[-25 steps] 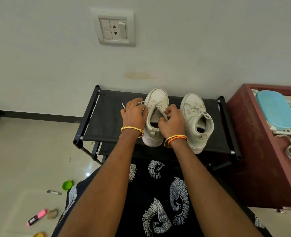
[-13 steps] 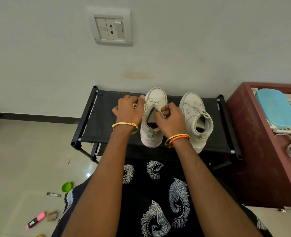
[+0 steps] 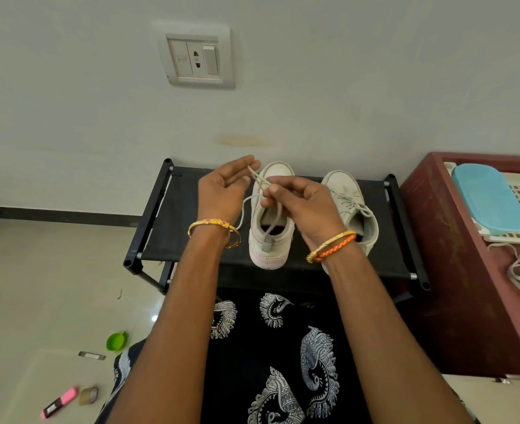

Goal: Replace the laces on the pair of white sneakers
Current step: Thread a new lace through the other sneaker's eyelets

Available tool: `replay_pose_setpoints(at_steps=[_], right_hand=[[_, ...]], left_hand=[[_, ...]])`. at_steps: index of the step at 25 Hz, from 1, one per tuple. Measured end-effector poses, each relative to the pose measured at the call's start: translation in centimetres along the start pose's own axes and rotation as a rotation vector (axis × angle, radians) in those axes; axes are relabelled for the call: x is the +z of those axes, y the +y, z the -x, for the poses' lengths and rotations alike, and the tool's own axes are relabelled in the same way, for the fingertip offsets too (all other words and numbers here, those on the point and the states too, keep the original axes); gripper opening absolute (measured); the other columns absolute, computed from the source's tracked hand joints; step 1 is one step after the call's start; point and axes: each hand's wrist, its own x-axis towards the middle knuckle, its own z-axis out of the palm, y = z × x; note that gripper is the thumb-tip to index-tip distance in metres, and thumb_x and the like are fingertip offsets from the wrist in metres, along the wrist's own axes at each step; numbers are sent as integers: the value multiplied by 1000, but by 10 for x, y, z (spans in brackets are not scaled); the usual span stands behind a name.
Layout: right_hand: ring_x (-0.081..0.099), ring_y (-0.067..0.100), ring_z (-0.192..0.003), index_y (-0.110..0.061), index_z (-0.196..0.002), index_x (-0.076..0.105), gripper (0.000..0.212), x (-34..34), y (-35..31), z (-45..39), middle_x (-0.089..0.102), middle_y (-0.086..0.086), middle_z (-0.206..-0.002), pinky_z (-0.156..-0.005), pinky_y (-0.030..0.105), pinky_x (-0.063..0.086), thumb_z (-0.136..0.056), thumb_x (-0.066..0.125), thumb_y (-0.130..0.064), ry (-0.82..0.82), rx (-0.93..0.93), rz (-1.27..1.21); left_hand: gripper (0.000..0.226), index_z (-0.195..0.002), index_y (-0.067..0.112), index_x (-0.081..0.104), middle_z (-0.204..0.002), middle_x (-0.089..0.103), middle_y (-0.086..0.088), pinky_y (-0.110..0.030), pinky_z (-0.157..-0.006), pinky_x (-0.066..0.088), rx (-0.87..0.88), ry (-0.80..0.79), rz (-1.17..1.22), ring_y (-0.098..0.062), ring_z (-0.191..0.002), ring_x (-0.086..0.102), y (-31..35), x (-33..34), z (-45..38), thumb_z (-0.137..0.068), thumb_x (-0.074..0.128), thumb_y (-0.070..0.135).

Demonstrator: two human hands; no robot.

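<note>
The old lace [image 3: 263, 182] is stretched in the air just above the left sneaker [image 3: 271, 215], and that is what the next pull hangs on. The right hand [image 3: 301, 206] pinches it between thumb and fingertip right over the tongue. From that pinch one strand runs up toward eleven o'clock, where the left hand [image 3: 225, 188] holds its end at the fingertips, palm turned up and the other fingers loose. Another strand drops toward six o'clock into the shoe's opening. A third loop sags off to seven o'clock beside the left wrist.

The sneaker stands on the black rack [image 3: 188, 215], toe toward the wall at twelve o'clock and heel toward the person. Both hands hover over its front half, the right one closer to the eyelets. I judge the lace is partly undone and needs drawing out along the shoe's length.

It is a thin, round, off-white cord, limp and a little grey. The right sneaker [image 3: 349, 206], at three o'clock from the first, is laced and tied.
</note>
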Motion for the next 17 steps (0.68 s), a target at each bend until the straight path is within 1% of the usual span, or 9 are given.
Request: replay_pose_setpoints(at_steps=[2,5,8,10,12,13,14,16,17], right_hand=[[66,10,-60,-9,-87,68,16,-15,-5,-1,69,4,-71,-66,22,57,-88,58,4,12,2,6],[66,11,-69,-9,-91,70,15,-37,-9,-3,69,4,-77,-73,23,57,-88,59,0,86,24,95],[68,7,-75,-8,-99,70,18,-50,-6,-7,70,4,-85,-73,20,57,-89,57,1,143,75,253],[69,6,-75,-8,-102,68,21,-52,-3,-8,70,3,-88,-72,18,57,-90,54,3,131,110,303],[70,6,-73,-9,-98,67,15,-52,0,-10,70,2,-85,-68,17,57,-89,58,0,160,110,322],[71,7,-72,-9,-94,65,10,-51,0,-11,71,1,-83,-66,17,57,-88,61,-3,193,99,334],[70,9,-72,-11,-90,64,5,-50,1,-12,70,1,-81,-66,18,57,-87,64,-7,231,80,357],[68,10,-73,-15,-85,66,2,-50,5,-15,68,-1,-78,-69,22,56,-85,68,-14,290,14,472],[66,10,-75,-17,-86,68,3,-50,7,-16,67,-3,-77,-72,24,55,-85,68,-14,296,-14,518]], left_hand=[[28,-110,4,66,-100,71,-7,-8,-74,49,8,135,-43,2,-85,66,-10,-5,-4,-85,60,-6],[24,-103,8,71,-92,72,-2,-5,-70,49,-20,319,-105,1,-80,65,-21,-11,-10,-79,73,10],[23,-102,10,72,-91,72,-1,-5,-68,49,-20,347,-220,2,-75,63,-25,-11,-12,-80,74,14],[21,-101,10,72,-91,72,-2,-12,-75,53,-38,353,-255,-1,-76,64,-28,-12,-15,-80,73,14],[20,-101,10,72,-90,71,-2,-27,-82,56,-69,389,-238,-8,-81,67,-30,-13,-17,-81,72,13],[21,-103,10,71,-90,71,-2,-32,-83,56,-79,412,-238,-11,-82,67,-31,-13,-17,-82,71,12],[25,-108,9,69,-92,70,-4,-32,-86,55,-71,430,-272,-13,-84,67,-30,-12,-16,-83,69,11],[45,-128,7,53,-111,62,-8,-27,-88,49,-8,441,-440,-17,-94,62,-27,-10,-14,-85,64,11],[57,-137,9,41,-123,52,-11,-26,-88,46,47,420,-510,-19,-101,57,-25,-9,-14,-84,63,12]])
